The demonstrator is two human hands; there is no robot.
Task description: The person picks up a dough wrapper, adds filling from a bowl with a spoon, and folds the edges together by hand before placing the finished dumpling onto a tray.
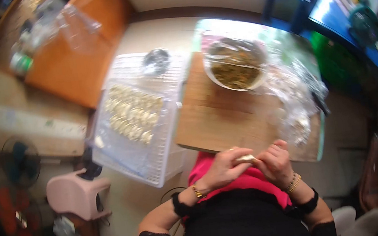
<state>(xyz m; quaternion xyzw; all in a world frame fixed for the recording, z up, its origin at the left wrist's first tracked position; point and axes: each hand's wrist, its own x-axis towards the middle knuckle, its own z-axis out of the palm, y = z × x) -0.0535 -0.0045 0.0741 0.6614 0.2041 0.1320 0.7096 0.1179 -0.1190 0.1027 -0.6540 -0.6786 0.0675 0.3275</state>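
Between my two hands, just off the near edge of the wooden board (pixel 213 126), is a small pale dumpling (pixel 245 158). The fingers of my left hand (pixel 225 168) are closed around one end of it. Thumb and fingers of my right hand (pixel 275 164) pinch the other end. Farther back on the board stands a white bowl (pixel 257 82) of dark green and orange filling (pixel 233 75), partly under clear plastic film. Left of the board, rows of pale dumplings (pixel 134 113) lie on a translucent tray (pixel 108 149).
A shiny round metal dish (pixel 156 62) sits on the white slatted rack (pixel 128 64) behind the dumplings. Crumpled clear plastic bags (pixel 297 95) cover the board's right side. At left are a pink stool (pixel 73 193) and an orange-brown wooden panel (pixel 73 61).
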